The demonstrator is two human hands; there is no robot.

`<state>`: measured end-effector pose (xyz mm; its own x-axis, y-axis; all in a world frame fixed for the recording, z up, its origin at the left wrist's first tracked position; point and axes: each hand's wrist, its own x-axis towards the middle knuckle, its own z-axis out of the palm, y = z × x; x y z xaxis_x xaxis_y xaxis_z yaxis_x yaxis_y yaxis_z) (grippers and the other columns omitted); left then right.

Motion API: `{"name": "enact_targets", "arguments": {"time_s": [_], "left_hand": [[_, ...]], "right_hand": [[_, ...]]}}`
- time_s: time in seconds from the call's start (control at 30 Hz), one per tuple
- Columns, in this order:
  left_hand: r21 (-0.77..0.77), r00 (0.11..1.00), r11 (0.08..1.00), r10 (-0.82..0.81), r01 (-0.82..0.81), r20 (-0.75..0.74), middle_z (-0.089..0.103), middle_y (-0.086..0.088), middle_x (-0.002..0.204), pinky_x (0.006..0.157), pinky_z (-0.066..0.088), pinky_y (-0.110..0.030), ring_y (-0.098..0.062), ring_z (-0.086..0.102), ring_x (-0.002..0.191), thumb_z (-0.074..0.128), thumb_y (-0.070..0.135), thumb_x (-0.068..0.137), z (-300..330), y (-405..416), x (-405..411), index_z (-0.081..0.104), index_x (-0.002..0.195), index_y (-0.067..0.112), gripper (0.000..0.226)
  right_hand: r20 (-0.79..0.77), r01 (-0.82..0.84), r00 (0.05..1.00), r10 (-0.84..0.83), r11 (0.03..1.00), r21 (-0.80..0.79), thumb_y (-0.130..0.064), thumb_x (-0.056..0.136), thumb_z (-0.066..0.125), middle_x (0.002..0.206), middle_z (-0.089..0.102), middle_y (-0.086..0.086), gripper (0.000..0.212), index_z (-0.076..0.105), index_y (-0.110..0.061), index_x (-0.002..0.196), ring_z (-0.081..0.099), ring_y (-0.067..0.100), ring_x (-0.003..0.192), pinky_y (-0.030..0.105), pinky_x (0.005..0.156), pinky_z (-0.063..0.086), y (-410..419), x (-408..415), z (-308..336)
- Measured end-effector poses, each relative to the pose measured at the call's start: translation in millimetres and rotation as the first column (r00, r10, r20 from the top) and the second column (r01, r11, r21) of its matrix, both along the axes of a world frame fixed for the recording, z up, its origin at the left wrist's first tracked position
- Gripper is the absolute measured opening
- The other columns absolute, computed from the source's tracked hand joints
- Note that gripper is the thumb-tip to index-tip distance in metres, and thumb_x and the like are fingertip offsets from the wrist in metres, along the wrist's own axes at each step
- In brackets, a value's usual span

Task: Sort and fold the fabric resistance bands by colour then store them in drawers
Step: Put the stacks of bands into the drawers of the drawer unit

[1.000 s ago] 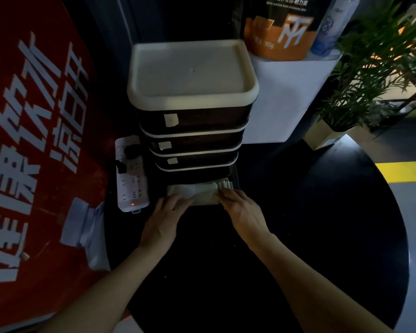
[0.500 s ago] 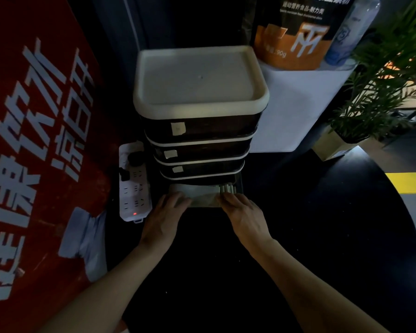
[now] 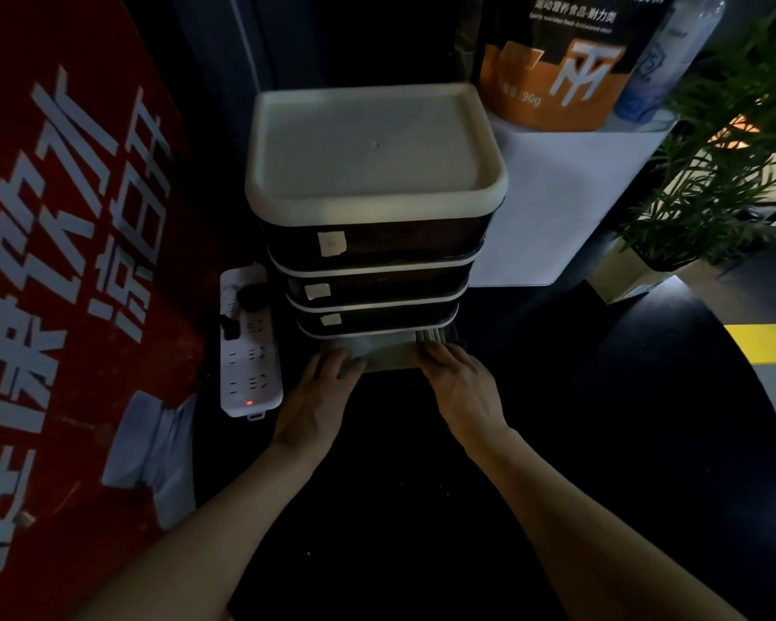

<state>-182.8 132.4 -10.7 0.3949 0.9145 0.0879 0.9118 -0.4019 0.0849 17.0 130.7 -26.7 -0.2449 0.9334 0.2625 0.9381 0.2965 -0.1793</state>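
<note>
Both your hands rest on the pale folded bands in the bottom drawer.

Your left hand (image 3: 319,396) lies flat with straight fingers on the left end of the folded bands (image 3: 388,356); your right hand (image 3: 460,383) presses down on the right end, fingers extended, gripping nothing. The bands sit in the pulled-out bottom drawer (image 3: 453,340) of the drawer unit (image 3: 377,208) on the dark round table (image 3: 601,441). A white power strip (image 3: 249,351) lies just left, beside a red banner (image 3: 63,262).

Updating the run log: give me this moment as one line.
stage: storing | bottom drawer: pulled out | pale folded bands: inside | left hand: on bands' left end | right hand: on right end | upper drawers: closed
</note>
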Motion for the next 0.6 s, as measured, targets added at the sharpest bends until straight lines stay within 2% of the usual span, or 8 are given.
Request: {"name": "enact_targets", "arguments": {"time_s": [0.07, 0.13, 0.17, 0.23, 0.3, 0.37, 0.43, 0.6], "left_hand": [[-0.034, 0.999, 0.999, 0.026, -0.024, 0.045, 0.064, -0.006, 0.113, 0.066, 0.055, -0.030, -0.030, 0.064, 0.097, 0.026, 0.008, 0.068, 2, 3, 2, 0.067, 0.110, 0.013, 0.059], [-0.062, 0.994, 0.996, 0.061, -0.056, 0.088, 0.055, -0.003, 0.130, 0.086, 0.049, -0.033, -0.029, 0.053, 0.117, 0.019, 0.016, 0.076, 1, 6, 0, 0.059, 0.123, 0.014, 0.062], [-0.082, 0.989, 0.991, 0.110, -0.102, 0.102, 0.052, -0.001, 0.134, 0.091, 0.044, -0.033, -0.027, 0.049, 0.120, 0.024, 0.017, 0.082, 1, 7, -2, 0.056, 0.126, 0.015, 0.055], [-0.067, 0.972, 0.981, 0.190, -0.182, 0.138, 0.058, -0.002, 0.125, 0.087, 0.046, -0.036, -0.031, 0.056, 0.111, 0.056, 0.007, 0.082, 2, 9, -6, 0.061, 0.120, 0.014, 0.039], [-0.050, 0.953, 0.968, 0.251, -0.246, 0.171, 0.063, -0.003, 0.113, 0.079, 0.048, -0.039, -0.032, 0.060, 0.099, 0.073, 0.009, 0.072, 1, 11, -12, 0.065, 0.111, 0.014, 0.041], [-0.072, 0.913, 0.938, 0.346, -0.338, 0.216, 0.060, -0.004, 0.114, 0.078, 0.046, -0.039, -0.029, 0.057, 0.102, 0.075, 0.019, 0.073, 2, 12, -15, 0.062, 0.111, 0.016, 0.041], [-0.122, 0.840, 0.887, 0.461, -0.445, 0.287, 0.052, -0.005, 0.123, 0.080, 0.046, -0.040, -0.027, 0.052, 0.110, 0.075, 0.024, 0.074, 1, 12, -15, 0.054, 0.118, 0.016, 0.049], [-0.280, 0.696, 0.826, 0.563, -0.489, 0.445, 0.042, -0.007, 0.140, 0.098, 0.040, -0.039, -0.025, 0.041, 0.129, 0.077, 0.022, 0.073, -10, 19, -18, 0.034, 0.139, 0.013, 0.079]], "right_hand": [[-0.008, 0.019, 1.000, -0.019, 1.000, -0.021, -0.003, 0.057, 0.080, 0.110, 0.069, 0.002, 0.053, 0.069, -0.011, 0.108, 0.069, 0.024, 0.088, 0.031, 0.070, 0.057, 5, -2, -1], [-0.024, 0.031, 0.999, -0.032, 0.999, -0.031, -0.001, 0.057, 0.079, 0.112, 0.069, 0.003, 0.055, 0.069, -0.011, 0.110, 0.069, 0.025, 0.091, 0.032, 0.073, 0.057, 9, -4, 0], [-0.037, 0.037, 0.999, -0.038, 0.999, -0.025, 0.000, 0.057, 0.078, 0.112, 0.069, 0.003, 0.055, 0.069, -0.011, 0.110, 0.068, 0.025, 0.090, 0.032, 0.073, 0.057, 11, -4, 1], [-0.066, 0.050, 0.996, -0.051, 0.999, -0.016, 0.002, 0.059, 0.075, 0.110, 0.069, 0.002, 0.055, 0.068, -0.011, 0.112, 0.068, 0.026, 0.088, 0.032, 0.070, 0.057, 12, -4, 3], [-0.095, 0.089, 0.991, -0.090, 0.996, -0.024, 0.001, 0.064, 0.073, 0.108, 0.067, 0.003, 0.048, 0.067, -0.011, 0.110, 0.065, 0.027, 0.087, 0.032, 0.062, 0.057, 12, -4, 4], [-0.127, 0.175, 0.976, -0.180, 0.983, -0.049, -0.001, 0.068, 0.073, 0.105, 0.063, 0.004, 0.039, 0.066, -0.010, 0.105, 0.061, 0.026, 0.087, 0.031, 0.054, 0.053, 12, -2, 5], [-0.157, 0.259, 0.949, -0.273, 0.960, -0.102, -0.005, 0.072, 0.072, 0.108, 0.058, 0.007, 0.038, 0.060, -0.008, 0.109, 0.058, 0.028, 0.094, 0.031, 0.055, 0.051, 13, 0, 4], [-0.301, 0.329, 0.855, -0.422, 0.891, -0.314, -0.019, 0.079, 0.072, 0.138, 0.038, 0.006, 0.069, 0.035, -0.011, 0.136, 0.039, 0.023, 0.126, 0.035, 0.080, 0.051, 23, 9, 7]]}}
